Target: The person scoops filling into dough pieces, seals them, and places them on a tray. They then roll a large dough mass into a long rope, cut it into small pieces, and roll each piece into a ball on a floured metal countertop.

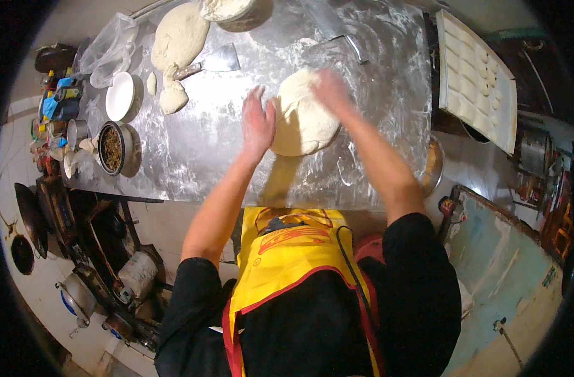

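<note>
A large, rounded mass of pale dough (305, 113) lies on the floured metal tabletop (197, 141) in front of me. At its left edge is my left hand (259, 123), thumb spread from the fingers and nothing in its grasp. Whether its thumb touches the dough is hard to tell. My right hand (334, 94) is over the dough's upper right edge, blurred by motion, its fingers indistinct. Beyond the dough, a cleaver (327, 21) lies flat with its handle towards me. To the left rests a dough scraper (221, 59), its handle against a small dough piece (173, 96).
Another big dough mass (181, 35) and a flour bowl (226, 8) sit at the far side. On the left stand a white plate (119, 96), a bowl of filling (111, 148) and a plastic bag (112, 47). A tray of shaped dough pieces (475, 77) is beyond the right edge.
</note>
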{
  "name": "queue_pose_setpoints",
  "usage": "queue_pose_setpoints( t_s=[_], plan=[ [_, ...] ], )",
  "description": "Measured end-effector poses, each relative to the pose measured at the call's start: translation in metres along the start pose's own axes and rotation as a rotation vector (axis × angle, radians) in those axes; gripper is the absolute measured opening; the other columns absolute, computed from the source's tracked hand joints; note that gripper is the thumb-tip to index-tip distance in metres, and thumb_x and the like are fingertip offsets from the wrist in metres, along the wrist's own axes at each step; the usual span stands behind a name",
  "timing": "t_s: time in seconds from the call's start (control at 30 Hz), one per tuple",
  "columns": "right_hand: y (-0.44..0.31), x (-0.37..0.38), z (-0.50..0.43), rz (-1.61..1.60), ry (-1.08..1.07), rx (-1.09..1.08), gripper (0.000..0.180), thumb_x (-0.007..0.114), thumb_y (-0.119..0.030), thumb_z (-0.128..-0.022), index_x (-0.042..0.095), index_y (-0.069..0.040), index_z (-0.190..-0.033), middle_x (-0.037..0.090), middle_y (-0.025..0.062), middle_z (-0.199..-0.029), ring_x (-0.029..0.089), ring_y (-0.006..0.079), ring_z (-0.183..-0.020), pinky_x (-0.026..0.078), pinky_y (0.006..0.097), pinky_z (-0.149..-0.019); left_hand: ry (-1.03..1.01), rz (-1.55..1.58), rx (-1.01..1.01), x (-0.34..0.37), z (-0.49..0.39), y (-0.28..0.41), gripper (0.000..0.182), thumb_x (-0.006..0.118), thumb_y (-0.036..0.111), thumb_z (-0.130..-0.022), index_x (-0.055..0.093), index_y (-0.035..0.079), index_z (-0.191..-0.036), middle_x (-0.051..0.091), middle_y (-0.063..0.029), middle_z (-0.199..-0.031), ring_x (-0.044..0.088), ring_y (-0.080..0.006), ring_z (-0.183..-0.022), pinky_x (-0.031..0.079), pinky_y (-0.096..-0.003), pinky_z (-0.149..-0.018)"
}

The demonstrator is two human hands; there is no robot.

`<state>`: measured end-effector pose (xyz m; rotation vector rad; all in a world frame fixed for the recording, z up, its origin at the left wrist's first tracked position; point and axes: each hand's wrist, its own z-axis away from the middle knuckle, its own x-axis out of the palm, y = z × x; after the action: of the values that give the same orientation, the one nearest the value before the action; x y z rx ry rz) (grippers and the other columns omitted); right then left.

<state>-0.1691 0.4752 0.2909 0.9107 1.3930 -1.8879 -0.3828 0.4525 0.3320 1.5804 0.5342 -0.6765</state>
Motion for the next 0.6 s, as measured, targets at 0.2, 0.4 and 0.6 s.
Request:
queue_pose_setpoints(
  t_s=[0.2, 0.4, 0.6],
  plan=[
    [-0.011, 0.011, 0.164, -0.416, -0.089, -0.335, 0.023, 0.053, -0.009, -0.09, 0.067, 0.002, -0.105, 0.068, 0.0206, -0.102, 0.065, 0.039, -0.096, 0.051, 0.0453, -0.091, -0.5, -0.25, 0.255, 0.017, 0.028, 0.025, 0.057, 0.057, 0.036, -0.092, 0.049, 0.008, -0.142, 0.05, -0.019, -0.143, 0.044, -0.0381, -0.136, 0.03, -0.0501, -0.115],
    [0.008, -0.011, 0.016, 0.073, -0.125, -0.003, 0.022, 0.059, -0.011, -0.087, 0.064, -0.003, -0.107, 0.065, 0.0232, -0.103, 0.063, 0.0409, -0.098, 0.05, 0.0488, -0.089, -0.189, -0.343, 0.24, 0.069, -0.04, 0.034, 0.048, 0.05, 0.039, -0.096, 0.056, 0.011, -0.136, 0.048, -0.0157, -0.148, 0.036, -0.0348, -0.142, 0.015, -0.0529, -0.121],
    [-0.05, -0.039, 0.084, 0.112, -0.089, -0.772, 0.028, 0.051, -0.022, -0.096, 0.069, -0.001, -0.091, 0.069, 0.0219, -0.1, 0.069, 0.0365, -0.087, 0.055, 0.0503, -0.077, -0.371, -0.517, 0.323, 0.029, -0.059, 0.026, 0.033, 0.052, 0.032, -0.092, 0.066, 0.009, -0.112, 0.065, -0.017, -0.12, 0.057, -0.0362, -0.12, 0.038, -0.0547, -0.107]
  ],
)
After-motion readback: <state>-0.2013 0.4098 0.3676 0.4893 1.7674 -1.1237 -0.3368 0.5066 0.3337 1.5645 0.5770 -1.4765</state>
